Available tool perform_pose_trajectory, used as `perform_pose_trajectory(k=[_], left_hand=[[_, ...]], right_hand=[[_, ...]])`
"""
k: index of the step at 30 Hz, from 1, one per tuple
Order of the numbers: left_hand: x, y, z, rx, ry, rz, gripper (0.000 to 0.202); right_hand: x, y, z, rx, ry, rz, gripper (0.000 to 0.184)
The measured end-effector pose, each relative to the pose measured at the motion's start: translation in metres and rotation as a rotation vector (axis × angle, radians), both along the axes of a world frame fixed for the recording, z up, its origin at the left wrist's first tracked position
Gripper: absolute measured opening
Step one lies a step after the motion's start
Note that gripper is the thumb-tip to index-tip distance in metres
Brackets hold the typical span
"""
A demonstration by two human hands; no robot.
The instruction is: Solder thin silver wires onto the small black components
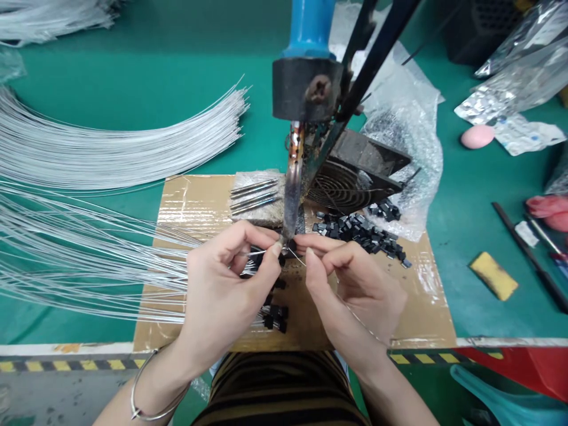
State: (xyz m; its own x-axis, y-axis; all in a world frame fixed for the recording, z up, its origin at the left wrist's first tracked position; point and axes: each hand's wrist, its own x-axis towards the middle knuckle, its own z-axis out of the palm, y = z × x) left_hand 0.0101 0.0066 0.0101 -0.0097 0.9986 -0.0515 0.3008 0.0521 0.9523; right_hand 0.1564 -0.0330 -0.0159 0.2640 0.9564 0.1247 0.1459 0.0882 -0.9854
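Observation:
My left hand (233, 284) is closed, pinching the end of a white wire (255, 253) between thumb and index finger, right beside the tip of the soldering iron (291, 201). The iron points down from a stand, with a blue handle above. My right hand (350, 284) is closed around thin solder wire (296, 255), which leads to the tip and trails across the palm. Its index fingertip is close to a small black connector (291, 244) under the tip. The exact contact there is hidden by fingers. Below the left hand lie several wires ending in black connectors (276, 316).
Loose black parts (355, 231) are heaped on the cardboard (412, 296) beside a black fan (350, 177). A large white wire bundle (133, 154) lies left. Metal iron tips (252, 198) rest on a pad. A yellow sponge (493, 276) sits right.

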Motion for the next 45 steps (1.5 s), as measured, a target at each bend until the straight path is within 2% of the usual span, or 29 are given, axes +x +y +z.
perform_pose_trajectory(k=[18,45], left_hand=[[0.0001,-0.001,-0.0008,0.011,-0.034,-0.006,0.014],[-0.0018,-0.0041,-0.004,0.05,0.0,-0.011,0.015]], right_hand=[[-0.0002,0.0008,0.0028,0.018,-0.047,0.004,0.026],[-0.0042,-0.0054,-0.0064,0.111,-0.123,-0.016,0.025]])
